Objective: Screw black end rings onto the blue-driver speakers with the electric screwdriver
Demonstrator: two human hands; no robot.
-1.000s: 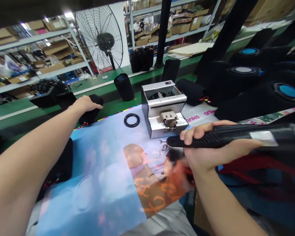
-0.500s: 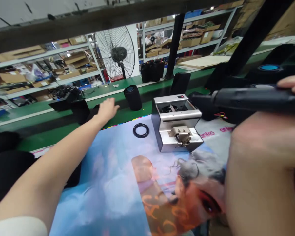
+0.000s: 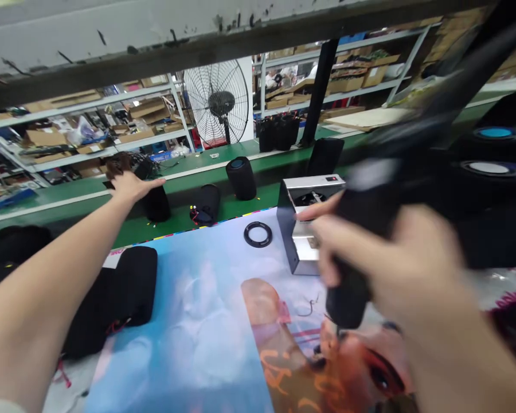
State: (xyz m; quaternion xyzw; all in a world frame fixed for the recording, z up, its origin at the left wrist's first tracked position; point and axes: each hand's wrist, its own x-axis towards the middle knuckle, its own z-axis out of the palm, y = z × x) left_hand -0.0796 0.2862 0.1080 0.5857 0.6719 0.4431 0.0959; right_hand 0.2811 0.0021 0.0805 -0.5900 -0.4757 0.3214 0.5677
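My right hand [image 3: 382, 252], smeared by motion, is wrapped round a black electric screwdriver [image 3: 348, 301] whose tip points down above the printed sheet [image 3: 210, 298]. Partly behind that hand stands a silver screw feeder [image 3: 301, 267]. Stretched far to the left, my left hand [image 3: 131, 186] has its thumb out and holds nothing I can see. It is close to a black speaker housing [image 3: 157, 203] on the green bench; contact is unclear. A black ring [image 3: 246, 235] lies flat on the sheet, left of the feeder.
Beyond the sheet, a black cylindrical speaker [image 3: 243, 180] and a housing with coloured wires [image 3: 208, 203] are on the green bench [image 3: 180, 172]. More black housings [image 3: 141, 287] lie at left. Dark speakers [image 3: 494, 135] crowd the right. A beam [image 3: 241, 28] crosses overhead.
My left hand has moved left, uncovering the wired housing. My right hand has come down and left, turning the screwdriver from level to upright with its tip downward. The view has shifted slightly.
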